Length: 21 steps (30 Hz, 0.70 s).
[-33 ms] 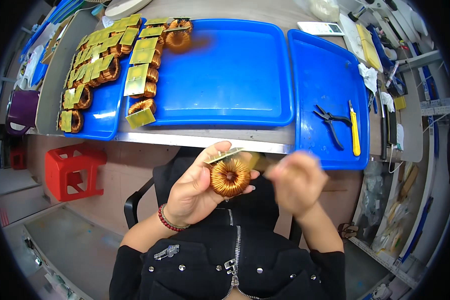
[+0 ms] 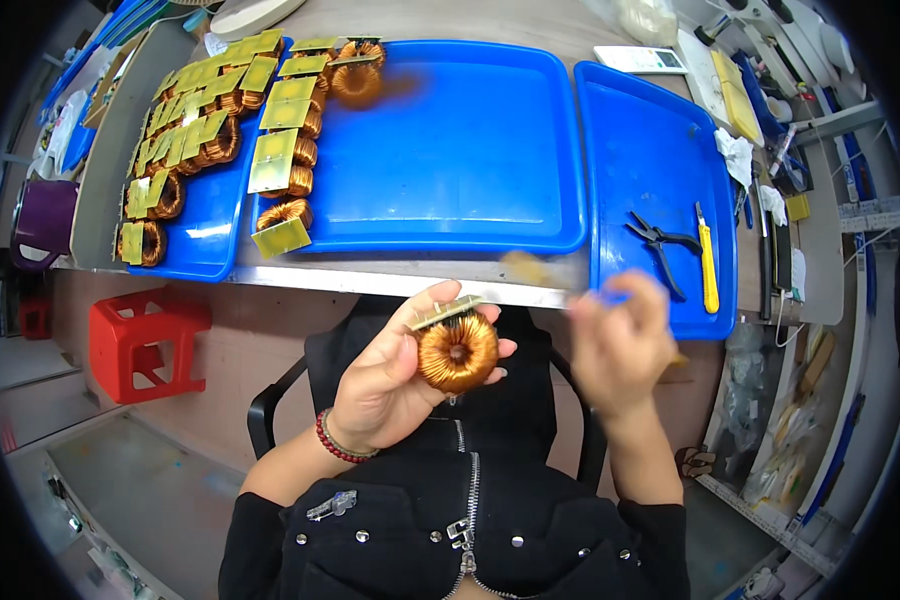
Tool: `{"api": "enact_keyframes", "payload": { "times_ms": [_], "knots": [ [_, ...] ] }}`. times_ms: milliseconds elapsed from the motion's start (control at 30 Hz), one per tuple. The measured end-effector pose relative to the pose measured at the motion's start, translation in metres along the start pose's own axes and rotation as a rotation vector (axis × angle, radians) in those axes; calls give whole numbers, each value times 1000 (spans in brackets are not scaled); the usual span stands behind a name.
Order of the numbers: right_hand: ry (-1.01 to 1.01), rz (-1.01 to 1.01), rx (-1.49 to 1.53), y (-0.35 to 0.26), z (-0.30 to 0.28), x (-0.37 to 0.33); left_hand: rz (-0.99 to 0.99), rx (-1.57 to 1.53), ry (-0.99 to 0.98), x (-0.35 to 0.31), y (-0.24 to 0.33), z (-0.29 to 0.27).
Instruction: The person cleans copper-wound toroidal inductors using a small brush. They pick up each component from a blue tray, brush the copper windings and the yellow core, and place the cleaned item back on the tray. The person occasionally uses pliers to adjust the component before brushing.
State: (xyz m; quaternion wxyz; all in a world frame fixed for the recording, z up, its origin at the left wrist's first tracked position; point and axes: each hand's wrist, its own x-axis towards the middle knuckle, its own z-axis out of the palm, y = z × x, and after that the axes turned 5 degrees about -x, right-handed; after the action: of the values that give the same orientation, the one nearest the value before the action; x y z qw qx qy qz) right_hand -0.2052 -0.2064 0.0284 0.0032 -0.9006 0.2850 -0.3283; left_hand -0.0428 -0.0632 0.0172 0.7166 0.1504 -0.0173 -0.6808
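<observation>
My left hand (image 2: pixel 382 378) is closed around a copper-wound toroidal coil (image 2: pixel 458 358), thumb on one side and fingertips showing on the other. A small greenish circuit board (image 2: pixel 446 312) stands across the coil's upper edge, by my index finger. To the right and apart from the coil is my right hand (image 2: pixel 622 345), smeared by motion with its fingers curled in. A tan-yellow blur (image 2: pixel 523 267) floats up and left of that hand. It looks like the end of a thin thing in the grip, whose kind I cannot make out.
Rows of coils with boards (image 2: pixel 192 140) fill much of the left blue tray (image 2: pixel 205 232). More line the left side of the middle blue tray (image 2: pixel 440 150). Black pliers (image 2: pixel 660 245) and a yellow-handled tool (image 2: pixel 708 260) lie in the right tray. A red stool (image 2: pixel 145 340) stands below left.
My right hand has moved right and slightly up, away from the coil. The tan-yellow blur has risen from beside the coil to the table edge. My left hand stays nearly still.
</observation>
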Motion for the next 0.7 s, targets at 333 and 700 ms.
{"api": "enact_keyframes", "payload": {
  "times_ms": [333,700],
  "knots": [
    [-59,113,328,-7,3,-5,-10,84,-81,4,8,-6],
    [-47,154,269,11,-6,-7,93,-46,-136,3,7,-20]
  ]
}}
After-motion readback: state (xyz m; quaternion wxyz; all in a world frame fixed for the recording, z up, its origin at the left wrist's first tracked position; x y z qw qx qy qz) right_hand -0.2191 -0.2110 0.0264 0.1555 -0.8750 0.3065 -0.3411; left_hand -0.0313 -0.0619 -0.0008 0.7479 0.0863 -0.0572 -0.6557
